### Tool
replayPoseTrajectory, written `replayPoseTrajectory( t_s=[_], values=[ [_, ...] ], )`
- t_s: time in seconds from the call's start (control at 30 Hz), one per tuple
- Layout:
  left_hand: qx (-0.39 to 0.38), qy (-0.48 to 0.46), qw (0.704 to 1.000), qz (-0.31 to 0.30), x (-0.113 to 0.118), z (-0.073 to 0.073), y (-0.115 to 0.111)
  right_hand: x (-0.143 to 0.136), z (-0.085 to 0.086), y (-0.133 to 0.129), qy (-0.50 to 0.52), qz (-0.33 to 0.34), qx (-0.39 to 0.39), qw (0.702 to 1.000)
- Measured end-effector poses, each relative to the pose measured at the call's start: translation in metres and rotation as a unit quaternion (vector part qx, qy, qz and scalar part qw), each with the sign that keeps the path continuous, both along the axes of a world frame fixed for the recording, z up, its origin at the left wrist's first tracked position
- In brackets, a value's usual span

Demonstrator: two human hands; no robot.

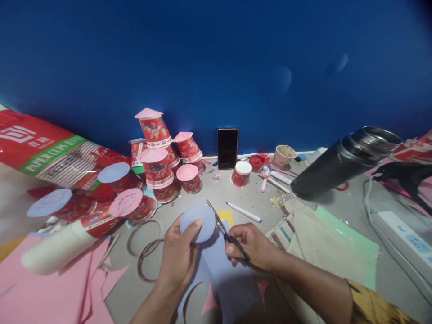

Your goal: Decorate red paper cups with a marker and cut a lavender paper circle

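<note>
Pinched between the thumb and fingers of my left hand (180,247) is a round blue paper disc (199,221). My right hand (249,246) grips a pair of black-handled scissors (221,220), its blades pointing up and left along the disc's right edge. Beneath both hands lies a sheet of blue paper (219,274), with pink paper scraps (211,302) near it. A white marker (243,212) rests just beyond the scissors, beside a small yellow paper piece (225,217).
Red paper cups (157,171) with pink paper tops stand stacked at the back left. Pink sheets (50,283) and a sleeve of white cups (57,247) lie left. A phone (227,148) leans on the blue wall. A dark flask (337,162) and a power strip (405,238) are right.
</note>
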State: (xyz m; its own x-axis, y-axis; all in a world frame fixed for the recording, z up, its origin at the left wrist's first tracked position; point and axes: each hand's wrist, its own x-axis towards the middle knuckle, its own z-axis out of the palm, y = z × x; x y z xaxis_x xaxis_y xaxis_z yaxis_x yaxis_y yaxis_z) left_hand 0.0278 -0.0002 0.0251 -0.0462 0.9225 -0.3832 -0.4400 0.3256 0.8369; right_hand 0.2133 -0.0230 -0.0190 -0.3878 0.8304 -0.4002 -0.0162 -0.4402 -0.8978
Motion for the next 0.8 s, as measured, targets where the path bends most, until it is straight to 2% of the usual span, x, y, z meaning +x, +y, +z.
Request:
replayPoseTrajectory(
  t_s=[0.8],
  values=[
    [-0.009, 0.006, 1.000, -0.009, -0.0088, 0.0061, 0.0033, 0.0007, 0.0033, 0.0017, -0.001, 0.004, -0.016, 1.000]
  ],
)
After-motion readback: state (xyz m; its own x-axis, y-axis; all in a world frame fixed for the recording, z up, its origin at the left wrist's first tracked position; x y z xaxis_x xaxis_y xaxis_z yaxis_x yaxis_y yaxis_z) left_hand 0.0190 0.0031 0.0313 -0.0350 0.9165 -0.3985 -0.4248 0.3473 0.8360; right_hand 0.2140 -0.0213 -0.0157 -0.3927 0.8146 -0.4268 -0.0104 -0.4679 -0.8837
